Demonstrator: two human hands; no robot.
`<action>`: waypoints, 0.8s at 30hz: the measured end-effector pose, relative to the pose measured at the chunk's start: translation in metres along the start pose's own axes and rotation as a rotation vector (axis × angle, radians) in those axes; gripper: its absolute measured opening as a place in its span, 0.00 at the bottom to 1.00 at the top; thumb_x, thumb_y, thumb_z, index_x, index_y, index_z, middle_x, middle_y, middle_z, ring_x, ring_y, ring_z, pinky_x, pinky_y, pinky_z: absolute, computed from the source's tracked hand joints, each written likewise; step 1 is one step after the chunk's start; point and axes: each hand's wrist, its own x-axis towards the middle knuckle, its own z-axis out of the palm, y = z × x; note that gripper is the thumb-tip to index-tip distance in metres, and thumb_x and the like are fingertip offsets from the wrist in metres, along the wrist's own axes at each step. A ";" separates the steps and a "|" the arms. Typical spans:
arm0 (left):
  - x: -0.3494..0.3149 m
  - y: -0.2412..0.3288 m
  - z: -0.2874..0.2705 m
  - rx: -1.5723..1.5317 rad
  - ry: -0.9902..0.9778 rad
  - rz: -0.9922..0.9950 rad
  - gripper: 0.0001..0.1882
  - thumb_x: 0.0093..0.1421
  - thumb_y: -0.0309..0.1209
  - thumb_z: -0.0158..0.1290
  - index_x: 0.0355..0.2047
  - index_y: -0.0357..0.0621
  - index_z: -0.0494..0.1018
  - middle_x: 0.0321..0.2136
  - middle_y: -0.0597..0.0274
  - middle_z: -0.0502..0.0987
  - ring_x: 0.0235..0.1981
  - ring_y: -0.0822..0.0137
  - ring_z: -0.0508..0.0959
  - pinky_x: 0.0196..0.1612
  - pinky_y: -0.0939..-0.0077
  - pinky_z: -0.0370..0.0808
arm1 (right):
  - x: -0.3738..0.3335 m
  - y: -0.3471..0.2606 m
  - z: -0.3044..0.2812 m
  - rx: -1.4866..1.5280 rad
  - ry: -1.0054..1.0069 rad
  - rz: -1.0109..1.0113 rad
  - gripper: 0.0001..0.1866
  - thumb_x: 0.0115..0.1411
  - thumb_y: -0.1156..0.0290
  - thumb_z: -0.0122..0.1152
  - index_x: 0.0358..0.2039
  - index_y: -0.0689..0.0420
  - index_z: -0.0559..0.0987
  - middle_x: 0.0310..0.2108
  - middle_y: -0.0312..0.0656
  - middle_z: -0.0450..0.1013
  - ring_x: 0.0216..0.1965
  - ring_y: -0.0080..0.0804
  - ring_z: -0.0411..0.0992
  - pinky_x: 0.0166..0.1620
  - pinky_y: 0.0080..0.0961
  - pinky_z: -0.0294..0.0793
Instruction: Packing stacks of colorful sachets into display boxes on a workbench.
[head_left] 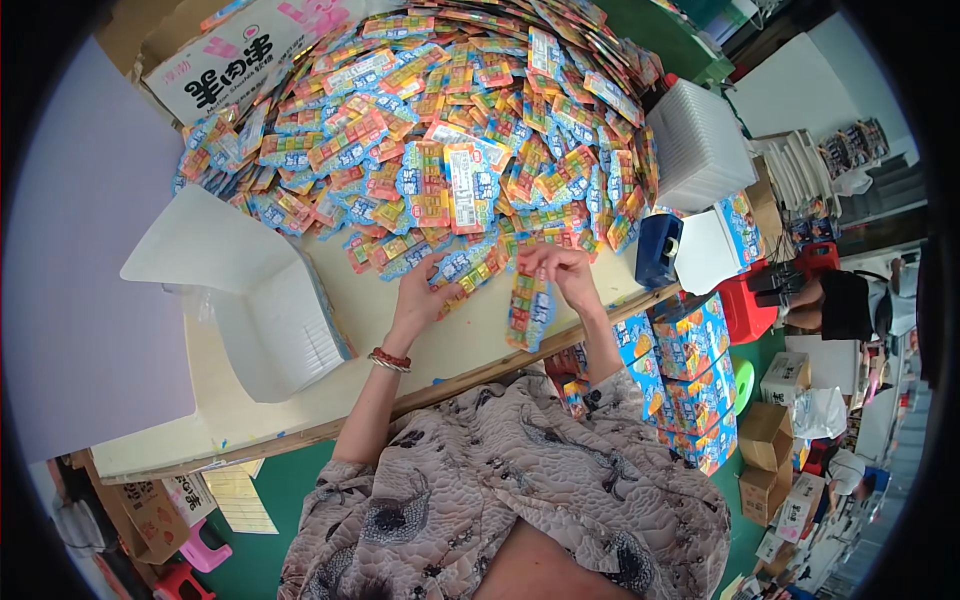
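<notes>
Across the far side of the table spreads a large heap of candy packets, flat and colourful with blue ends. My left hand, with a red bracelet at the wrist, grips one blue-and-yellow candy packet at the heap's near edge. Pinched at its top by my right hand, another candy packet hangs near the table's front edge. To the left of my left hand stands an open white display box with its lid flap raised.
A white carton with pink print lies at the back left. On the right are a dark blue tape dispenser and a stack of clear plastic trays. Blue printed boxes are stacked below the table's right edge, near a red stool.
</notes>
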 end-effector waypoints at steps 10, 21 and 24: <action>-0.016 -0.005 0.002 0.063 0.064 -0.121 0.32 0.51 0.33 0.64 0.54 0.33 0.64 0.47 0.45 0.75 0.53 0.52 0.72 0.52 0.63 0.70 | -0.017 -0.004 0.078 -0.466 0.372 0.452 0.27 0.58 0.74 0.61 0.57 0.59 0.62 0.37 0.42 0.73 0.39 0.27 0.74 0.42 0.22 0.74; -0.001 -0.034 -0.032 -0.299 -0.088 -0.175 0.23 0.60 0.36 0.56 0.52 0.35 0.67 0.29 0.59 0.76 0.26 0.74 0.76 0.20 0.81 0.71 | -0.020 -0.035 0.068 -0.619 -0.193 0.205 0.20 0.52 0.81 0.61 0.47 0.60 0.73 0.36 0.43 0.71 0.38 0.34 0.73 0.39 0.27 0.73; -0.009 0.009 -0.026 -0.175 -0.290 -0.205 0.26 0.58 0.40 0.58 0.51 0.37 0.69 0.28 0.58 0.77 0.27 0.74 0.77 0.20 0.78 0.70 | -0.011 -0.030 0.078 -0.866 -0.234 0.007 0.18 0.51 0.79 0.60 0.44 0.58 0.74 0.37 0.46 0.70 0.39 0.43 0.72 0.42 0.32 0.73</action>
